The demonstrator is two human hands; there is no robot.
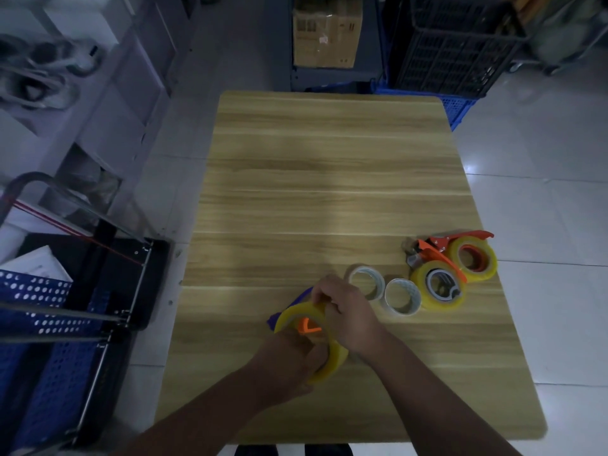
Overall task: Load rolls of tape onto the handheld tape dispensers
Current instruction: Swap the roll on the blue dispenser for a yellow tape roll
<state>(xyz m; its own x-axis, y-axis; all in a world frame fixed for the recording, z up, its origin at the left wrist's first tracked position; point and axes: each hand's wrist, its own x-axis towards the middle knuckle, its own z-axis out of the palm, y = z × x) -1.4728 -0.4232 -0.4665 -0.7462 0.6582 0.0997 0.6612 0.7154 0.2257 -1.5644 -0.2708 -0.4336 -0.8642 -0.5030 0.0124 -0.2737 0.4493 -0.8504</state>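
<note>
While the left hand [289, 360] curls its fingers round the lower arc of a yellow tape roll [334, 362], the right hand [350, 319] pinches the roll's upper rim with bent fingers. Both grasp it over the near part of the wooden table [329, 179], a little left of centre. An orange hub [309, 328] shows inside the roll's core, and a blue dispenser body [297, 299] pokes out behind it.

Just right of the right hand lie a left clear roll [381, 286] and a right clear roll [403, 311], flat and side by side. Past them two loaded dispensers [437, 251] with yellow tape crowd the table's right edge.

Open tabletop stretches from the hands to the far edge — and along the left side. A blue perforated cart [49, 324] stands off the left edge; a cardboard box [325, 34] and dark crates [454, 54] sit beyond the far one.
</note>
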